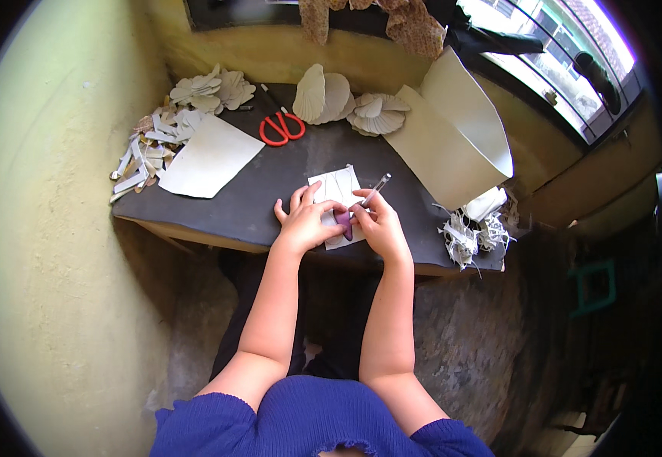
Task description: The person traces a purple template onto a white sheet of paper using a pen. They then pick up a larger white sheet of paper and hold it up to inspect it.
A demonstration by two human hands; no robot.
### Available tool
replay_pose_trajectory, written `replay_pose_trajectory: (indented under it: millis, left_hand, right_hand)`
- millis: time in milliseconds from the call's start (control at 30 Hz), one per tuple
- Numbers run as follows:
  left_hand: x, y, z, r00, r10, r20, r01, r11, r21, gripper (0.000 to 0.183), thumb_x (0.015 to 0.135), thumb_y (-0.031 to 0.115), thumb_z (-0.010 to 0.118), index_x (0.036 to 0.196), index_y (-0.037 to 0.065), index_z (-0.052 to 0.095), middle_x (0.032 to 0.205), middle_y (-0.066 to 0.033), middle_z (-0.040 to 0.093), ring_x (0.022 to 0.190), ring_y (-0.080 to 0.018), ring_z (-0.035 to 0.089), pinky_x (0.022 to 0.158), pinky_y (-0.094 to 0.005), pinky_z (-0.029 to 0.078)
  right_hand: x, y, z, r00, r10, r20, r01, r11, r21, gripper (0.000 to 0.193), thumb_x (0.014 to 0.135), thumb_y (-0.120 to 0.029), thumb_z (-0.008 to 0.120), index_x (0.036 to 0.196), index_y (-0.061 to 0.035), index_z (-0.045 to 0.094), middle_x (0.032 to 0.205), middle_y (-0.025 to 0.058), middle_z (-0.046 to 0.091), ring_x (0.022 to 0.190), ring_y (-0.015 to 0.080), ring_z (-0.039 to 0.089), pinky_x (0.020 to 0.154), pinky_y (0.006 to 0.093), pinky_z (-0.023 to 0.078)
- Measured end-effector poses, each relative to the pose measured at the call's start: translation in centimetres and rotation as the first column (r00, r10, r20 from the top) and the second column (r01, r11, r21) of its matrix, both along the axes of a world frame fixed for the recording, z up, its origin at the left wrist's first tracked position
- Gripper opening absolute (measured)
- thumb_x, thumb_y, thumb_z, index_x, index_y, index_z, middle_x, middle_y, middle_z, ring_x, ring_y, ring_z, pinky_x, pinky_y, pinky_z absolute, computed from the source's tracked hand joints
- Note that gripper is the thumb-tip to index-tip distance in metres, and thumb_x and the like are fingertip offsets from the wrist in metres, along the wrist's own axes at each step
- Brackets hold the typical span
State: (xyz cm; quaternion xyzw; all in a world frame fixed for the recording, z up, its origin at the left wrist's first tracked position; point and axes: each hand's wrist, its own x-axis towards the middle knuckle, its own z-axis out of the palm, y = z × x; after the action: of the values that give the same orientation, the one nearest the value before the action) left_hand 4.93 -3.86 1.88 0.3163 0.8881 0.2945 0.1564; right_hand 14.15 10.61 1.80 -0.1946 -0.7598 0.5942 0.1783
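Near the front of the dark table, a small white paper sheet [335, 185] lies flat, with thin curved outlines drawn on it. My left hand [306, 221] rests over its left side, some fingers spread. The thumb and forefinger of that hand hold a small purple petal-shaped piece [345, 224] against the sheet. My right hand [383, 232] is closed around a slim pen [377, 190], whose top end slants up and to the right. The pen's tip is beside the purple piece, and my fingers hide part of it.
Red-handled scissors [282, 127] lie behind the sheet. White card [213, 156] and paper strips [144, 164] cover the left side. Stacked petal-shaped cutouts [323, 95] line the back. At right stand a large curled sheet [453, 129] and shredded scraps [474, 232]. A wall [64, 228] borders the left.
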Motion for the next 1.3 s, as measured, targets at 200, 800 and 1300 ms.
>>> replay_pose_trajectory:
  millis: [200, 800, 1300]
  left_hand:
    - [0.4, -0.1, 0.3, 0.999, -0.022, -0.030, 0.022, 1.000, 0.013, 0.042, 0.068, 0.043, 0.080, 0.108, 0.035, 0.073, 0.156, -0.0090, 0.033, 0.146, -0.0287, 0.021, 0.112, -0.0637, 0.002]
    - [0.2, 0.1, 0.3, 0.998, -0.039, -0.055, 0.040, 0.999, 0.022, 0.039, 0.066, 0.039, 0.081, 0.104, 0.031, 0.073, 0.153, -0.0091, 0.036, 0.144, -0.0332, 0.022, 0.112, -0.0644, 0.003]
    - [-0.1, 0.1, 0.3, 0.997, -0.059, -0.040, 0.060, 0.998, 0.024, 0.039, 0.066, 0.037, 0.080, 0.103, 0.029, 0.072, 0.153, -0.0114, 0.035, 0.144, -0.0350, 0.021, 0.112, -0.0637, 0.004]
  right_hand:
    - [1.5, -0.8, -1.0, 0.995, 0.001, -0.102, -0.001, 1.000, -0.003, 0.026, 0.093, -0.004, 0.060, 0.119, -0.0029, 0.062, 0.089, 0.0102, 0.069, 0.080, 0.0143, 0.067, 0.070, 0.0293, 0.054]
    - [2.6, -0.4, 1.5, 0.995, 0.101, 0.021, -0.102, 0.993, 0.057, 0.009, 0.091, 0.000, 0.063, 0.099, 0.0024, 0.059, 0.074, 0.0093, 0.067, 0.071, 0.0126, 0.067, 0.064, 0.0270, 0.052]
    - [2.1, 0.4, 1.1, 0.995, 0.102, -0.006, -0.102, 0.995, -0.011, 0.005, 0.092, 0.001, 0.061, 0.097, 0.0020, 0.058, 0.076, 0.0072, 0.066, 0.072, 0.0121, 0.067, 0.066, 0.0266, 0.053]
